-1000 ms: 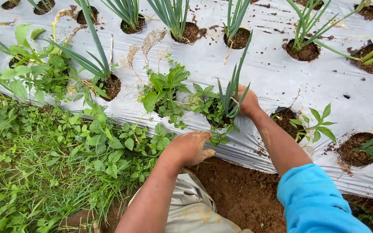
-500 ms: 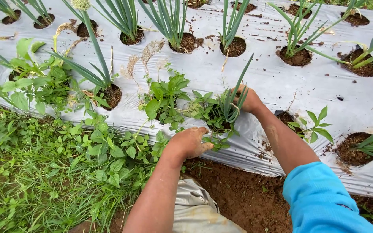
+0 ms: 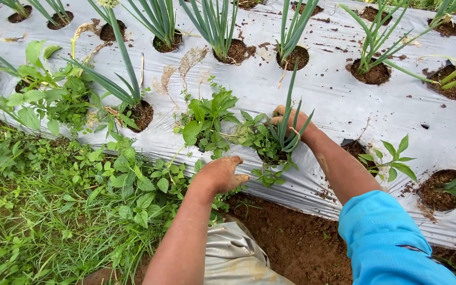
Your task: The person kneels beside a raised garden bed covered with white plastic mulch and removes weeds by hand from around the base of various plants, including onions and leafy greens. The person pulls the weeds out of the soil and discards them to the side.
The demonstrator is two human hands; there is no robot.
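My left hand [image 3: 222,174] hovers low over the edge of the silver plastic mulch sheet [image 3: 333,100], fingers curled and close together, just left of a clump of leafy weeds [image 3: 262,140]. Nothing shows in its grip. My right hand [image 3: 288,120] reaches behind a green onion plant [image 3: 287,124] and its fingers are hidden among the leaves and weeds in the planting hole [image 3: 275,155]. A blue sleeve [image 3: 391,243] covers my right upper arm.
Several more onion plants stand in soil-filled holes along the sheet, such as one onion clump [image 3: 215,31] at the back. Broad-leaved weeds [image 3: 207,119] and grass [image 3: 43,211] crowd the left side. Bare brown soil [image 3: 296,243] lies below the sheet.
My left hand has slid slightly right and down toward the sheet's edge. My right hand stays behind the onion plant. The view has shifted a little lower.
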